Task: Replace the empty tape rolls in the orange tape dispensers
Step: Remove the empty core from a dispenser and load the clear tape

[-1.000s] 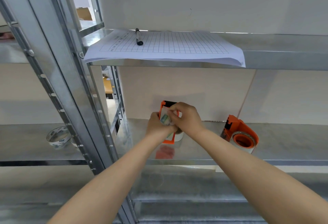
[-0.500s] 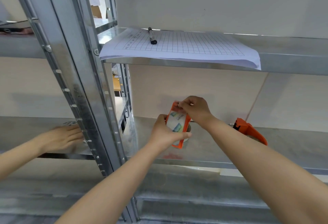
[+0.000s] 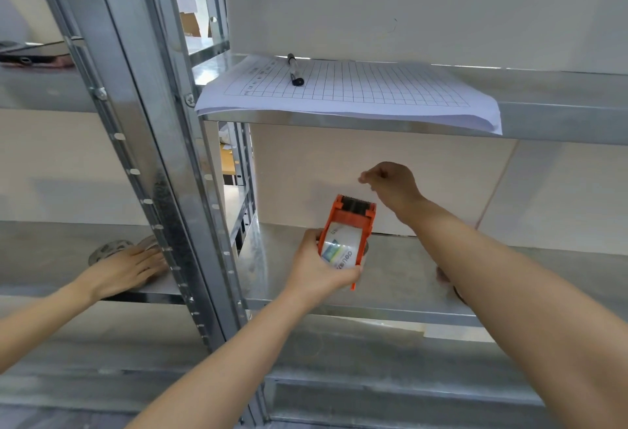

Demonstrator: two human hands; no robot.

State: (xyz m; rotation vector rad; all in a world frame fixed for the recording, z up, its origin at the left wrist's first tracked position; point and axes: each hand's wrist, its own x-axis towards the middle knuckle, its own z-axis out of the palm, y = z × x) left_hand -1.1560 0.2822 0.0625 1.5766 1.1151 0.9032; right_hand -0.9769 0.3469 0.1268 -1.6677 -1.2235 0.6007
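While the left hand point(image 3: 319, 268) wraps around the orange tape dispenser point(image 3: 346, 241), the dispenser sits just above the front part of the middle shelf point(image 3: 401, 279), serrated end up, a labelled tape roll point(image 3: 339, 251) seated inside. Right hand point(image 3: 390, 183) is above and right of the dispenser, apart from it, fingers pinched together; whether tape is held between them cannot be told. Left of the dispenser, beyond the steel upright point(image 3: 149, 156), a third hand point(image 3: 125, 268) lies flat on tape rolls point(image 3: 112, 248). Above the dispenser: gridded paper point(image 3: 373, 95), pen point(image 3: 295, 70).
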